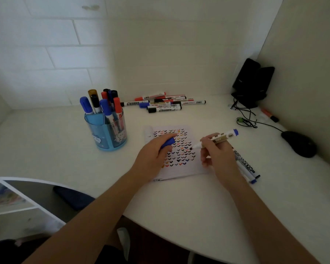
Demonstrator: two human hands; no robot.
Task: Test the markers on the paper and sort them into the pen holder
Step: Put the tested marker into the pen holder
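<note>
A white sheet of paper [179, 171] covered in rows of coloured check marks lies in the middle of the desk. My right hand [218, 155] holds an uncapped white marker with a blue end [224, 137], its dark tip just above the paper's right side. My left hand [153, 156] rests on the paper and grips the blue cap [168, 142]. A blue translucent pen holder [108, 133] stands to the left, filled with several blue, red and black markers. A pile of capped markers [164, 103] lies behind the paper.
Two more markers [246, 165] lie right of the paper, partly under my right hand. A black mouse [299, 143], its cable, black speakers [252, 82] and an orange highlighter [270, 115] fill the right corner. The desk's curved front edge runs below my arms.
</note>
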